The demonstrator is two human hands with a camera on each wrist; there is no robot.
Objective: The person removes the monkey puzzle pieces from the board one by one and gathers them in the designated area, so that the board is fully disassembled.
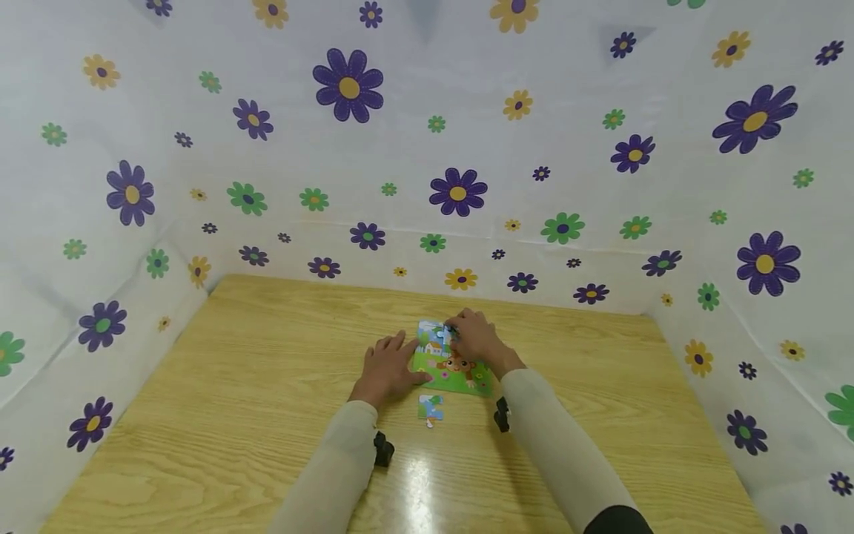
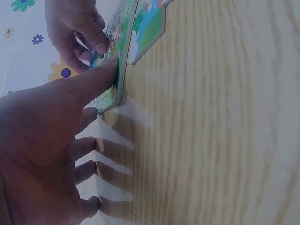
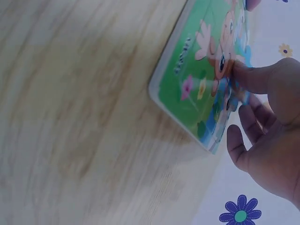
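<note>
A jigsaw puzzle board (image 1: 440,380) with a cartoon monkey on green grass lies flat on the table. My left hand (image 1: 388,368) is at its left side, fingers spread onto the wood, and in the left wrist view the thumb (image 2: 96,79) rests on the board's near edge. Over the board's upper right, my right hand (image 1: 482,341) pinches a puzzle piece (image 1: 443,336) between thumb and curled fingers; the fingers hide most of it. The right wrist view shows that thumb (image 3: 255,77) low over the picture. A loose puzzle piece (image 1: 431,408) lies just below the board.
The wooden table (image 1: 267,356) spreads out on both sides of the board. White sheeting (image 1: 280,148) printed with purple, green and yellow flowers stands behind it and at both sides. Small black devices (image 1: 383,449) sit at the wrists.
</note>
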